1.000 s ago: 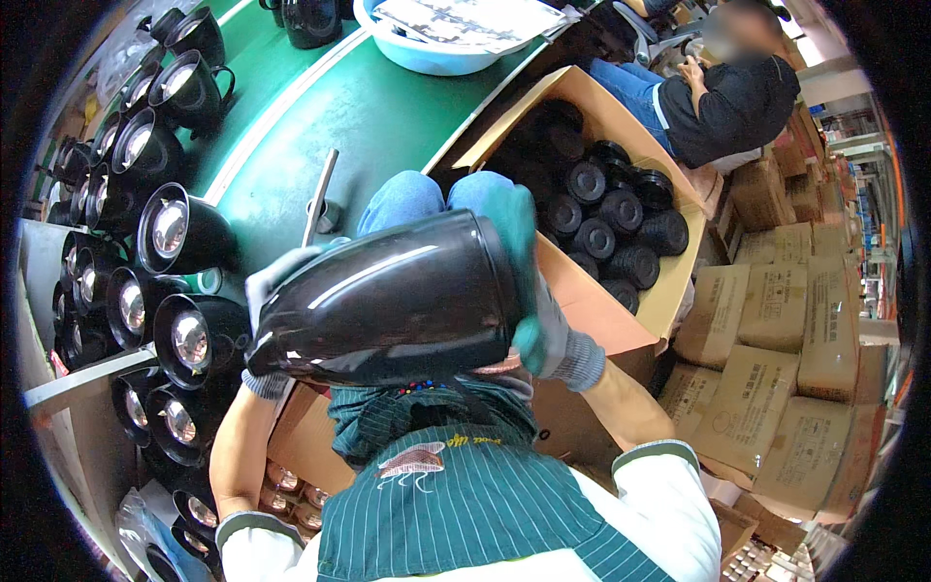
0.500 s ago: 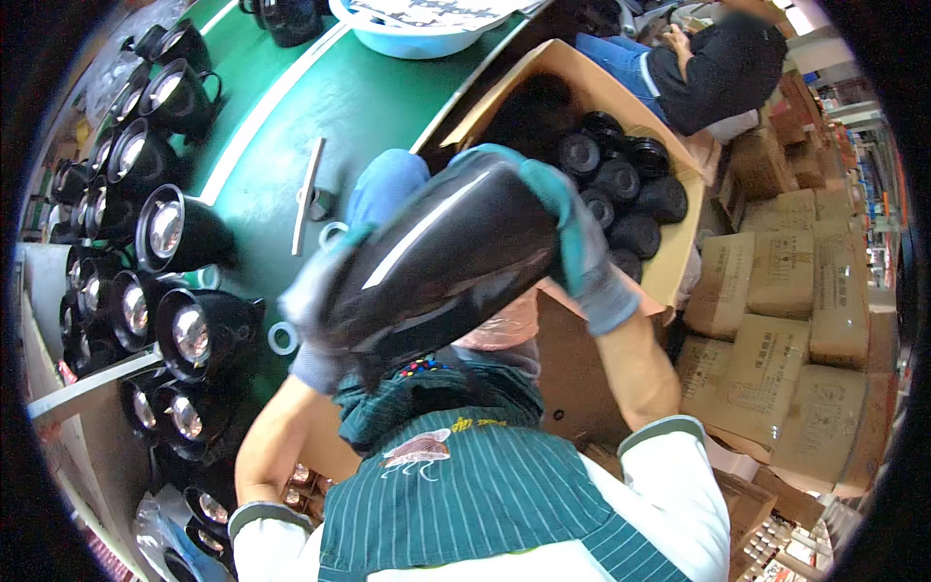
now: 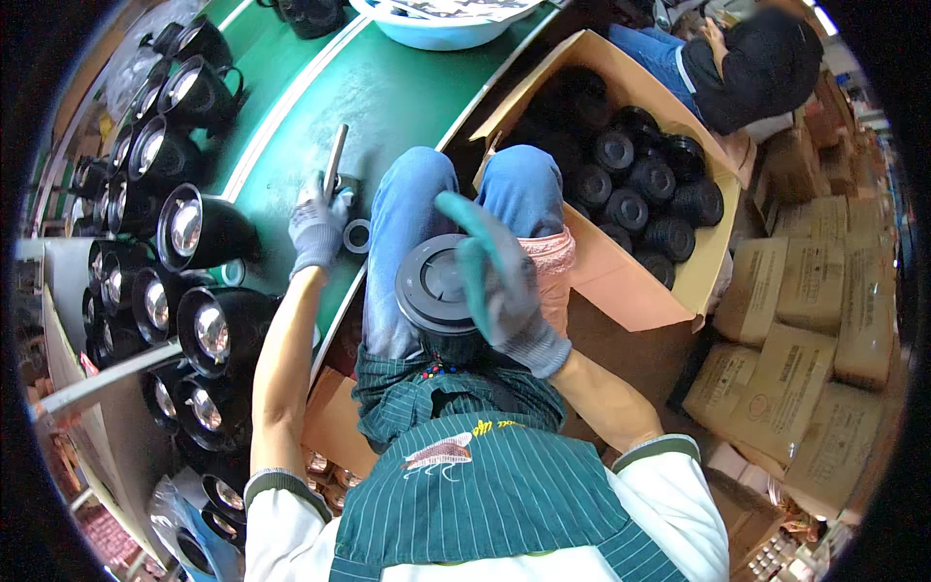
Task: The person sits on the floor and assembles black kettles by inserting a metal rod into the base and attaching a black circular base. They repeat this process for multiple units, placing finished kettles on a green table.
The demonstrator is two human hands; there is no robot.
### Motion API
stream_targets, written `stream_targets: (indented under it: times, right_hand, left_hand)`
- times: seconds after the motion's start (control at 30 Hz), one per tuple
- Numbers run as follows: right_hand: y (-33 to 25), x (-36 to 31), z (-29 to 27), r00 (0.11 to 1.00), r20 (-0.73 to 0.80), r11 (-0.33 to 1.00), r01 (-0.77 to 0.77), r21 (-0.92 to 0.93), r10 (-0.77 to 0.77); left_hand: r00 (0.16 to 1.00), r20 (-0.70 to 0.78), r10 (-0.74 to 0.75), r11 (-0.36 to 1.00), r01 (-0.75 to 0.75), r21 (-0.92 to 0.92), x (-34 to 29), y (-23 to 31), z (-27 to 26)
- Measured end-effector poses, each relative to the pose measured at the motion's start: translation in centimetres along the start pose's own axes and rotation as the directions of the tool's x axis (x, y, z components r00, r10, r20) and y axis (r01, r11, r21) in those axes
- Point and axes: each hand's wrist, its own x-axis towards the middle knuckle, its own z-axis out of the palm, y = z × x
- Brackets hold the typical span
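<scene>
A glossy black vessel [image 3: 432, 286] stands between my thighs, its round, ringed black end facing up. My gloved right hand [image 3: 504, 291] is over the right side of that end, fingers stretched out and partly blurred; whether it touches is unclear. On the green tabletop at left, my gloved left hand [image 3: 318, 228] closes around the lower part of a slim metal bar [image 3: 337, 153]. A short grey cylindrical piece sits beside the bar, partly covered by the fingers. Close to that hand lies a pale ring [image 3: 357, 236].
Many black vessels with shiny linings [image 3: 211, 330] line the left side. A cardboard box [image 3: 693, 303] of round black parts [image 3: 652, 179] stands at right, near a seated person [image 3: 752, 73]. Stacked cartons [image 3: 810, 257] rise farther right; a blue basin [image 3: 441, 34] is at the back.
The vessel went from lying tilted across both hands to standing between my thighs, end up. My left hand let go of it and moved to the metal bar. My right hand has loosened.
</scene>
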Motion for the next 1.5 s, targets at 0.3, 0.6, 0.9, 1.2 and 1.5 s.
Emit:
stream_targets:
  times: [0.3, 0.6, 0.9, 1.2, 1.5]
  right_hand:
    - [1.7, 1.8, -1.9, 0.753, 0.012, 0.377, -0.344, 0.860, 0.658]
    - [7.8, 6.4, -1.4, 0.699, 0.613, 0.157, -0.696, 0.700, 0.368]
    - [9.8, 8.4, 0.9, 0.643, 0.762, 0.178, -0.761, 0.624, 0.076]
    - [9.5, 7.8, -0.7, 0.712, 0.677, 0.778, -0.528, 0.340, 0.187]
    - [7.3, 4.9, -1.2, 0.656, 0.636, 0.280, -0.752, 0.597, 0.406]
  left_hand:
    - [0.641, 0.328, 0.694, 0.664, -0.393, -0.635, -5.2, 12.8, -17.5]
    - [0.792, 0.533, 0.297, 0.899, -0.420, 0.122, -13.0, 21.3, -19.8]
    - [0.850, 0.366, 0.378, 0.844, -0.480, 0.242, -15.8, 25.5, -17.9]
    - [0.744, 0.281, 0.606, 0.793, -0.594, -0.139, -15.7, 26.8, -15.2]
    - [0.847, 0.194, 0.494, 0.869, -0.476, -0.132, -13.9, 16.7, -16.7]
